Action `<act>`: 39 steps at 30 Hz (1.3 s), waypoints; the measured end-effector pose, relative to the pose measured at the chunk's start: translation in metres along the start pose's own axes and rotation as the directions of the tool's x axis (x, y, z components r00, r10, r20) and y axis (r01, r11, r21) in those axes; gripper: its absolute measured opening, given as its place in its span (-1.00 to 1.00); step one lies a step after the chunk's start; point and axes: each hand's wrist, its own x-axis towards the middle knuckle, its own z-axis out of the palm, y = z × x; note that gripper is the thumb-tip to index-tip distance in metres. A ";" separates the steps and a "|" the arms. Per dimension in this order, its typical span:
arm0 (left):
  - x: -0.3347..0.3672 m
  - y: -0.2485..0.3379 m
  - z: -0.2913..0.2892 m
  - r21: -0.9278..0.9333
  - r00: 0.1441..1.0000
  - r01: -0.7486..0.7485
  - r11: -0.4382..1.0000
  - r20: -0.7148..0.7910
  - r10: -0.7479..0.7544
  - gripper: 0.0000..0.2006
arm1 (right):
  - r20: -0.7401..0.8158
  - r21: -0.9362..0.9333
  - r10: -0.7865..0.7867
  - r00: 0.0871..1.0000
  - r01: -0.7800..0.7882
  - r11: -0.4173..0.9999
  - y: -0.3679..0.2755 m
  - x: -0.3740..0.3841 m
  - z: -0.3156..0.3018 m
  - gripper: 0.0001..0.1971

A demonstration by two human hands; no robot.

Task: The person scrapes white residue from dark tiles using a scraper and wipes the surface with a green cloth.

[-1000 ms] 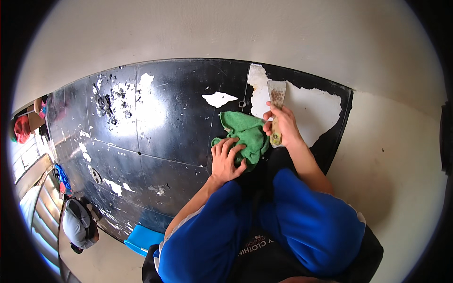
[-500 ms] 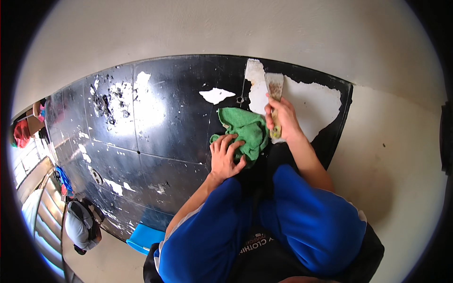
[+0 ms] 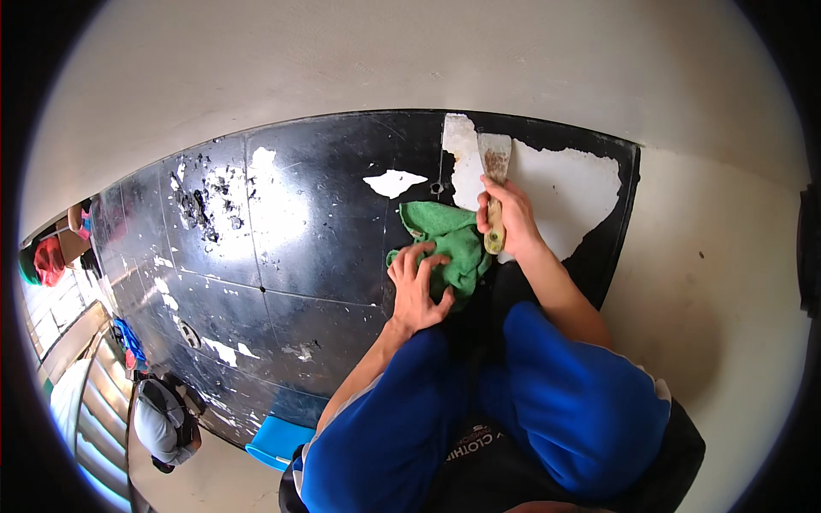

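My right hand (image 3: 516,221) is closed round the pale yellowish handle of a putty knife (image 3: 494,162). The knife's wide, rust-stained metal blade points away from me, over the edge of a large white bare patch (image 3: 564,192) in the black tabletop (image 3: 333,214). Beside it, to the left, a crumpled green cloth (image 3: 457,244) lies on the black surface. My left hand (image 3: 416,289) rests against the cloth's near left side, fingers spread and slightly bent, thumb apart. The cloth's underside and whatever is beneath it are hidden.
Other white chipped patches (image 3: 395,183) and flakes mark the tabletop. A pale wall (image 3: 410,60) borders its far edge. A blue chair (image 3: 275,440) stands at the near left, with a person in grey (image 3: 162,419) beyond it. My blue-clad knees (image 3: 385,410) are close to the near edge.
The view has shifted slightly, so the scene sits a little lower and to the right. My left fingers look a little more bent on the cloth; the putty knife stays in my right hand.
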 end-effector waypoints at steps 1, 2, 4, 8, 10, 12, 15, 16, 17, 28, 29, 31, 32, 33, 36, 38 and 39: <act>0.006 0.011 -0.003 -0.057 0.997 0.004 0.998 -0.071 -0.008 -0.40 | -0.007 0.005 -0.002 1.000 0.002 1.000 0.001 -0.002 0.001 -0.75; 0.014 0.022 -0.011 -0.058 0.993 -0.045 0.997 -0.112 0.038 -0.41 | -0.009 0.043 -0.002 1.000 0.002 0.999 0.000 -0.003 0.004 -0.76; 0.027 0.033 -0.018 -0.055 0.984 -0.099 0.994 -0.153 0.089 -0.41 | 0.021 0.083 0.005 1.000 -0.007 0.997 0.000 -0.005 0.004 -0.78; 0.061 0.043 -0.018 -0.111 0.940 -0.338 0.935 -0.079 0.330 -0.36 | 0.103 0.157 0.035 0.994 -0.051 0.986 0.007 -0.011 0.005 -0.77; 0.075 0.049 -0.014 -0.034 0.894 -0.445 0.895 0.029 0.446 -0.29 | 0.090 0.204 0.075 0.993 -0.092 0.975 0.009 -0.010 0.006 -0.77; 0.082 0.049 -0.011 0.017 0.879 -0.475 0.880 0.050 0.474 -0.27 | 0.134 0.277 0.126 0.983 -0.159 0.948 0.005 -0.008 0.003 -0.75; 0.086 0.042 -0.002 0.096 0.861 -0.508 0.856 0.039 0.507 -0.20 | 0.199 0.287 0.180 0.963 -0.233 0.929 -0.004 -0.002 0.003 -0.74; 0.088 0.042 0.001 0.124 0.859 -0.509 0.852 0.006 0.512 -0.20 | 0.075 0.257 0.220 0.973 -0.232 0.938 -0.010 -0.007 0.015 -0.75; 0.091 0.044 0.002 0.151 0.855 -0.510 0.847 -0.026 0.519 -0.19 | 0.072 0.259 0.219 0.973 -0.231 0.938 -0.017 -0.013 0.017 -0.75; 0.108 0.039 -0.008 -0.163 0.799 -0.601 0.782 -0.129 0.587 -0.56 | 0.159 0.327 0.223 0.962 -0.264 0.907 -0.022 -0.007 0.022 -0.86; 0.107 0.039 -0.006 -0.172 0.812 -0.584 0.793 -0.144 0.566 -0.55 | 0.153 0.314 0.218 0.964 -0.257 0.914 -0.021 -0.006 0.021 -0.86; 0.108 0.035 -0.005 -0.174 0.818 -0.575 0.800 -0.149 0.555 -0.54 | 0.122 0.311 0.172 0.977 -0.203 0.929 -0.019 -0.004 0.027 -0.84; 0.108 0.034 -0.004 -0.174 0.825 -0.565 0.807 -0.158 0.543 -0.53 | 0.093 0.301 0.126 0.988 -0.149 0.942 -0.019 -0.004 0.029 -0.73; 0.106 0.034 -0.003 -0.174 0.826 -0.563 0.808 -0.159 0.541 -0.53 | 0.093 0.300 0.129 0.987 -0.151 0.942 -0.019 -0.005 0.028 -0.73; 0.103 0.039 -0.002 -0.214 0.831 -0.556 0.803 -0.165 0.532 -0.52 | 0.108 0.258 0.178 0.978 -0.201 0.945 -0.020 -0.006 0.022 -0.85; 0.101 0.039 0.002 -0.206 0.841 -0.540 0.816 -0.184 0.509 -0.51 | 0.121 0.238 0.109 0.987 -0.135 0.962 -0.017 -0.004 0.020 -0.84; 0.102 0.036 0.002 -0.206 0.840 -0.540 0.816 -0.185 0.509 -0.51 | 0.121 0.238 0.109 0.987 -0.135 0.962 -0.016 -0.001 0.019 -0.84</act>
